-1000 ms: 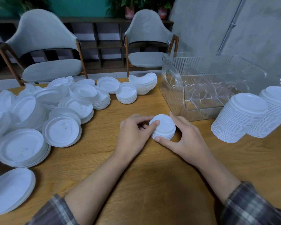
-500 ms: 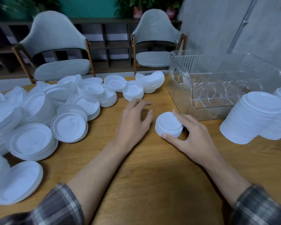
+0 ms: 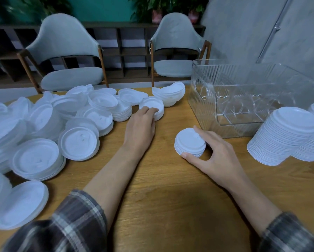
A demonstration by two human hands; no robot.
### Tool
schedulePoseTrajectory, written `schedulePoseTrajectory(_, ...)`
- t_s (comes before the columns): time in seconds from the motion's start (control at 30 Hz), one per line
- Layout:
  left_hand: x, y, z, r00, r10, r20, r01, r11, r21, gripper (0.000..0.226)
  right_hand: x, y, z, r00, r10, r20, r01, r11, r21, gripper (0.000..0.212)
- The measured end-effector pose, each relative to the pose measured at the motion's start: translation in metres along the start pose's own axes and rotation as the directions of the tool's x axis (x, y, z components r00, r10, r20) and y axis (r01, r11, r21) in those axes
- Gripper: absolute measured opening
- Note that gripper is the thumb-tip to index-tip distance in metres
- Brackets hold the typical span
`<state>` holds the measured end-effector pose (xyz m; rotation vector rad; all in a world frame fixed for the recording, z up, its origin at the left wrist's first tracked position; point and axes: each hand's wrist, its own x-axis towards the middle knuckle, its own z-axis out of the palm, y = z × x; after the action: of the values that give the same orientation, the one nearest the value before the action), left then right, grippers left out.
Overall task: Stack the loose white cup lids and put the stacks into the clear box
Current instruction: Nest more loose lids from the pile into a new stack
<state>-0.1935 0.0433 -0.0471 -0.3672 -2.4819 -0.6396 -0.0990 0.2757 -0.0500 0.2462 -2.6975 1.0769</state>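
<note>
Evidently, step in hand was fetching more lids. Right hand (image 3: 214, 153) gripped short stack of round white plastic lids (image 3: 189, 140): thumb at near edge, fingers (image 3: 200, 132) over top. Stack sat on wooden table (image 3: 170, 197), near ribbed clear plastic box (image 3: 243, 99). Left hand (image 3: 141, 124) touched second small lid pile (image 3: 152, 106); fingertips lay on top, pinch not discernible. Advice: lift by rim, seat squarely, same way up. Lids looked thin, nested, edges slightly uneven.

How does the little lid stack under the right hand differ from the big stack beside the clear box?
The little stack is low; the big stack is far taller. The right hand grips the little stack; no hand touches the big stack. Both are white lids on the wooden table.
</note>
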Motion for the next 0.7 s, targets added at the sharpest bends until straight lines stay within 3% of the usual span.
schedulePoseTrajectory(0.33,-0.049,0.011,-0.032,0.997,0.049,-0.067,-0.055,0.994,-0.091,0.027,-0.004,-0.007,-0.004,1.000,-0.021,0.015,0.021,1.000,-0.010,0.086)
schedulePoseTrajectory(0.53,-0.054,0.007,-0.041,0.992,-0.096,-0.083,0.073,0.968,-0.242,0.021,-0.005,-0.011,-0.003,0.999,-0.047,0.017,0.048,0.998,-0.038,0.085)
schedulePoseTrajectory(0.7,-0.050,0.013,-0.046,0.976,-0.149,-0.161,0.082,0.928,-0.365,0.029,-0.001,-0.010,0.000,0.999,-0.046,0.002,0.047,0.999,-0.008,0.084)
